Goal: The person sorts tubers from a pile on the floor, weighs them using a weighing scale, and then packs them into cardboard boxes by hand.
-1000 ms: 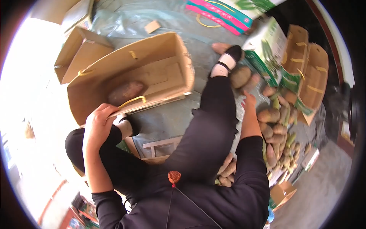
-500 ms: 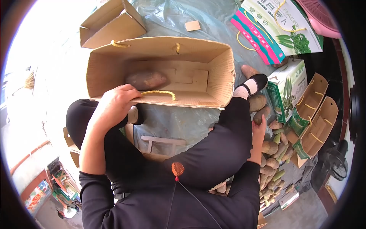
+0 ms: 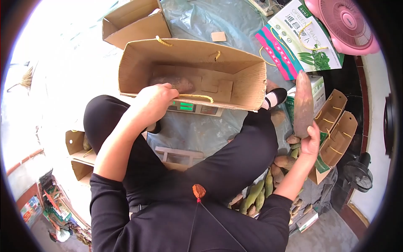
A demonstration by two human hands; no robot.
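Note:
My left hand (image 3: 154,101) is closed over the near rim of an open cardboard box (image 3: 191,56) with yellow rope handles. Inside, towards the left, lies one soil-covered radish (image 3: 181,84), partly hidden behind my hand. The box rests on a scale (image 3: 187,106) whose green display shows below its near edge. Out to the right, my right hand (image 3: 310,143) grips the lower end of a long, dirty radish (image 3: 303,107), held upright with its pale tip pointing away from me.
Radishes (image 3: 256,195) are heaped to my right. Beyond them stand open cartons (image 3: 342,136), a black fan (image 3: 359,174) and a pink fan (image 3: 346,23). Printed bags (image 3: 308,38) lie at the upper right. Another carton (image 3: 136,25) stands behind the box; a small wooden stool (image 3: 178,155) is between my legs.
My right hand has lifted a radish from the pile beside my knee and raised it outward. The view has shifted, and the scale's display now shows beneath the box. My left hand stays on the rim.

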